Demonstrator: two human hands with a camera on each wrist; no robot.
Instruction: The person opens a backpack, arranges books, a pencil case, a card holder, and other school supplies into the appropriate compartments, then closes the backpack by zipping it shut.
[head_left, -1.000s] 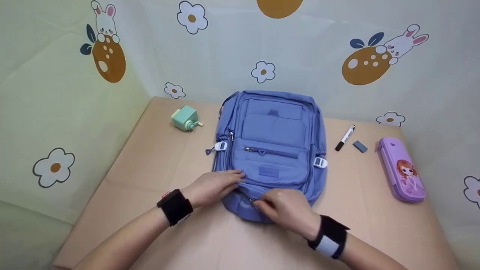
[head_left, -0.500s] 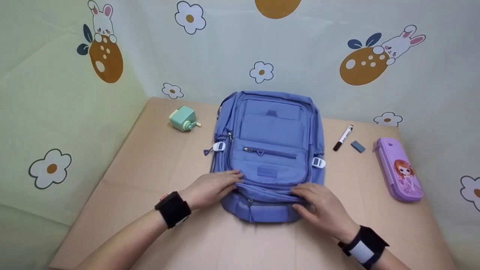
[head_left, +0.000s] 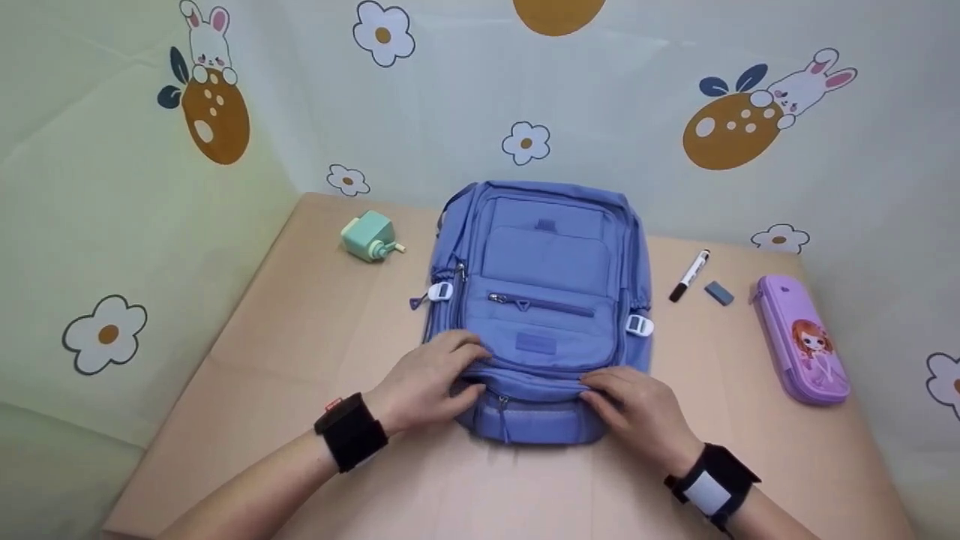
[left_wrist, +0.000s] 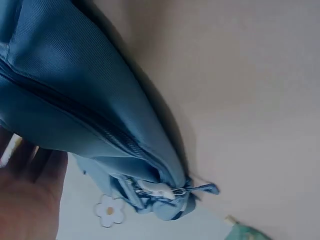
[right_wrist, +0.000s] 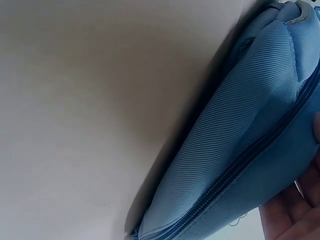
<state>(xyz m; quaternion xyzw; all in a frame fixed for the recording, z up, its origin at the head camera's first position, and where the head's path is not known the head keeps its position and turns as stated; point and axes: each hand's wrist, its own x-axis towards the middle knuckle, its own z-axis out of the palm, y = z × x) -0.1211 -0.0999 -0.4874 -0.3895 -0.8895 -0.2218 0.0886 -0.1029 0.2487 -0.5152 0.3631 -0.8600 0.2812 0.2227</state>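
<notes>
A blue backpack lies front up on the table, its lower end toward me. My left hand holds its lower left corner, fingers over the top and thumb at the front. The lower right corner is in my right hand, fingers above and thumb below. Between the hands, a zipper pull hangs from the lower compartment. In the left wrist view the fingers lie against the fabric beside a zipper. Fingers also reach under the fabric in the right wrist view.
A green pencil sharpener with a crank sits at the back left of the table. Right of the backpack lie a black-and-white marker, a grey-blue eraser and a purple pencil case. Patterned cloth walls stand behind.
My right hand has let go of the lower zipper and moved right to the backpack's corner. The left hand has spread its thumb from its fingers around the left corner.
</notes>
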